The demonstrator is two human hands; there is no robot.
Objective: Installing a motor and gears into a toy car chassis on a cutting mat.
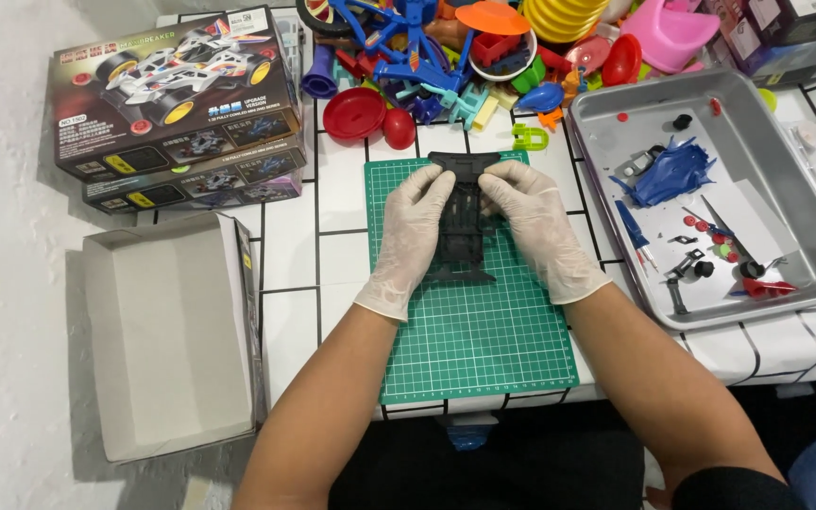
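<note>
A black plastic toy-car chassis (462, 223) lies lengthwise on a green cutting mat (484, 340). My left hand (408, 236), in a white glove, grips the chassis along its left side, fingertips near the far end. My right hand (535, 227), also gloved, grips the right side in the same way. Both hands cover the chassis edges, so only its middle and two ends show.
A metal tray (805, 203) at the right holds a blue car body (671, 175), small red and black parts and a tool. Colourful plastic toys (484, 57) pile up at the back. Toy-car boxes (177, 104) and an open box lid (167, 331) sit at the left.
</note>
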